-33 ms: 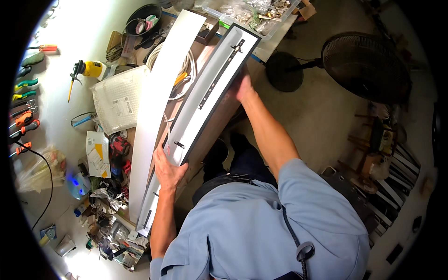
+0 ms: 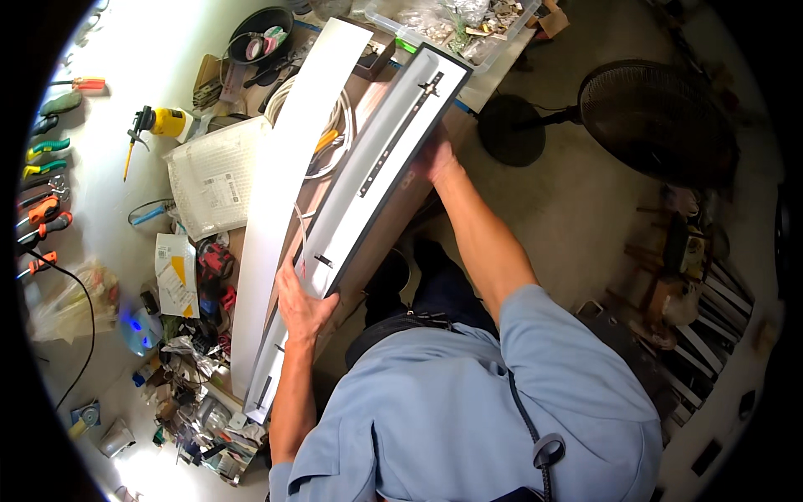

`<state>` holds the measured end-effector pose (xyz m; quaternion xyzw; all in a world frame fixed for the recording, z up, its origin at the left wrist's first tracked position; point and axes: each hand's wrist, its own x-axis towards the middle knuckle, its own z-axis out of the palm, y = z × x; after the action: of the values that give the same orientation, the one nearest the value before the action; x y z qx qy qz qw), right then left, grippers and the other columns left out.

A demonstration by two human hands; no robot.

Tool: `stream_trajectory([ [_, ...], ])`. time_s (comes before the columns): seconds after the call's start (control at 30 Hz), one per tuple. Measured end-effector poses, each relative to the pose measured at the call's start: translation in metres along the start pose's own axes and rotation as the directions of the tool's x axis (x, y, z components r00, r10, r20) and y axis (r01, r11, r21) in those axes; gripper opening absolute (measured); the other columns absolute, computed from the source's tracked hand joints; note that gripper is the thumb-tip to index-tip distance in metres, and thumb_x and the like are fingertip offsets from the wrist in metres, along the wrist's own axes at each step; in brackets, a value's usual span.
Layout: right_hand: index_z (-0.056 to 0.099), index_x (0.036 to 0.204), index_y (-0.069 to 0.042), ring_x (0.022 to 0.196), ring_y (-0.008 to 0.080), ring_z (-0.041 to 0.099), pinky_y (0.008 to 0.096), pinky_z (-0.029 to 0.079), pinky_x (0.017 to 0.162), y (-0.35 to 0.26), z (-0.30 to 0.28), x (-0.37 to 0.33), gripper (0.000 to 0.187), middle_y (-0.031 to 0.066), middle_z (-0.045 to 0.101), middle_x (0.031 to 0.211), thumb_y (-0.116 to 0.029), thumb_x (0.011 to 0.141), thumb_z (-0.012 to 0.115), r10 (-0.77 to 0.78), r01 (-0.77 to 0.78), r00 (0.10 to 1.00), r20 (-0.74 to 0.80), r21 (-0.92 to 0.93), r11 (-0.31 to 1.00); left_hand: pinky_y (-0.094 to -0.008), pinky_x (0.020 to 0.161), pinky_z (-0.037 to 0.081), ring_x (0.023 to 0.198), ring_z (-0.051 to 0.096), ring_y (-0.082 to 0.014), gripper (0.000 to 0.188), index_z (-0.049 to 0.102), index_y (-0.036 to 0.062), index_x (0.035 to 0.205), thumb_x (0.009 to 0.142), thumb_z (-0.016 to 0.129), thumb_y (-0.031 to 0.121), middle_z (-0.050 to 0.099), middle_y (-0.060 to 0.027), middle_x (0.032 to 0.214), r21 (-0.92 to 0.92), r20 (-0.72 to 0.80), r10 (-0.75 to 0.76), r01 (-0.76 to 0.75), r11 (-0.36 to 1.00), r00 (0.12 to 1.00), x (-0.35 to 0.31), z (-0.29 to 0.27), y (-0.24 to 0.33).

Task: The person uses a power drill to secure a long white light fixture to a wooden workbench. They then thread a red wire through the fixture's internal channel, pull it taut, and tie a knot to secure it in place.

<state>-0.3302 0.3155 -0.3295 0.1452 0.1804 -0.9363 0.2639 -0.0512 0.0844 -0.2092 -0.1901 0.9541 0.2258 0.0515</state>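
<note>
A person's left hand (image 2: pixel 305 308) spans a long white trough (image 2: pixel 343 230) with dark edges, clamped across its lower part, thumb spread toward the right edge and fingers at the left edge. The forearm rises almost straight from below. The right hand (image 2: pixel 433 157) reaches farther up, arm extended from a short blue sleeve (image 2: pixel 556 339), and touches the trough's outer right side; its fingers are hidden, and how tightly they close cannot be told. The trough runs diagonally above the counter (image 2: pixel 480 92), from upper right to lower left, just right of a long white panel (image 2: pixel 276 201).

At far left, a clear bag (image 2: pixel 79 305) sits by the wall, its contents too blurred to tell. A yellow spray bottle (image 2: pixel 170 124) stands out nearby, above a bubble-wrapped parcel (image 2: pixel 219 163) bearing a label. Toward the top, a black bowl (image 2: pixel 249 18) contains rolls of tape (image 2: pixel 272 38). Right of the panel's upper end, a small brown box (image 2: pixel 381 65) carries dark pieces. Farthest right among the containers, a clear plastic bin (image 2: pixel 512 35) is heaped with clear bags, small parts and a green sprig (image 2: pixel 459 35).
</note>
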Motion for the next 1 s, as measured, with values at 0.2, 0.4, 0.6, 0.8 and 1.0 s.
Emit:
stream_trajectory([
  [0.2, 0.042, 0.144, -0.006, 0.129, 0.0238, 0.050, 0.0363, 0.040, 0.111, 0.026, -0.026, 0.020, 0.051, 0.0085, 0.052, 0.143, -0.037, 0.107, 0.027, -0.080, -0.029, 0.877, 0.473, 0.219, 0.975, -0.0460, 0.097, 0.047, 0.116, 0.053, -0.0421, 0.097, 0.038, -0.0055, 0.138, 0.055, 0.081, 0.018, 0.050, -0.0244, 0.126, -0.050, -0.028, 0.039, -0.041, 0.998, 0.999, -0.002, -0.004, -0.004],
  [0.4, 0.050, 0.138, -0.010, 0.119, 0.0254, 0.058, 0.0427, 0.049, 0.101, 0.022, -0.029, 0.018, 0.050, 0.0069, 0.059, 0.131, -0.043, 0.104, 0.034, -0.021, 0.012, 0.987, 0.158, 0.054, 0.998, -0.0461, 0.096, 0.048, 0.116, 0.053, -0.0432, 0.100, 0.035, -0.0033, 0.142, 0.056, 0.083, 0.017, 0.048, -0.0247, 0.129, -0.012, -0.021, 0.061, -0.061, 0.998, 0.998, -0.005, -0.001, -0.012],
  [0.6, 0.048, 0.139, -0.012, 0.121, 0.0280, 0.055, 0.0486, 0.049, 0.099, 0.008, -0.020, -0.002, 0.052, 0.0080, 0.057, 0.132, -0.045, 0.102, 0.034, 0.113, -0.120, 0.982, -0.152, -0.040, 0.992, -0.0459, 0.095, 0.048, 0.115, 0.054, -0.0431, 0.099, 0.036, -0.0031, 0.141, 0.056, 0.084, 0.018, 0.049, -0.0241, 0.127, -0.006, -0.009, 0.056, -0.056, 0.998, 0.998, -0.010, 0.002, -0.012],
  [0.8, 0.063, 0.091, -0.015, 0.062, 0.0191, 0.058, 0.0352, 0.047, 0.050, -0.031, -0.056, -0.006, 0.034, 0.0036, 0.063, 0.075, -0.045, 0.095, 0.048, 0.450, -0.453, 0.891, -0.065, -0.052, 0.890, -0.0457, 0.094, 0.048, 0.115, 0.054, -0.0433, 0.095, 0.038, -0.0033, 0.139, 0.056, 0.082, 0.017, 0.049, -0.0240, 0.127, -0.002, -0.025, 0.085, -0.086, 0.996, 0.996, -0.010, 0.000, -0.016],
  [1.0, 0.065, 0.087, -0.014, 0.058, 0.0170, 0.061, 0.0329, 0.046, 0.047, -0.081, -0.053, -0.001, 0.034, 0.0031, 0.064, 0.071, -0.045, 0.096, 0.054, 0.375, -0.593, 0.788, -0.488, -0.442, 0.673, -0.0457, 0.094, 0.049, 0.115, 0.054, -0.0433, 0.096, 0.038, -0.0028, 0.139, 0.056, 0.081, 0.017, 0.049, -0.0238, 0.127, -0.017, -0.008, 0.069, -0.069, 0.997, 0.998, -0.013, 0.003, -0.021],
])
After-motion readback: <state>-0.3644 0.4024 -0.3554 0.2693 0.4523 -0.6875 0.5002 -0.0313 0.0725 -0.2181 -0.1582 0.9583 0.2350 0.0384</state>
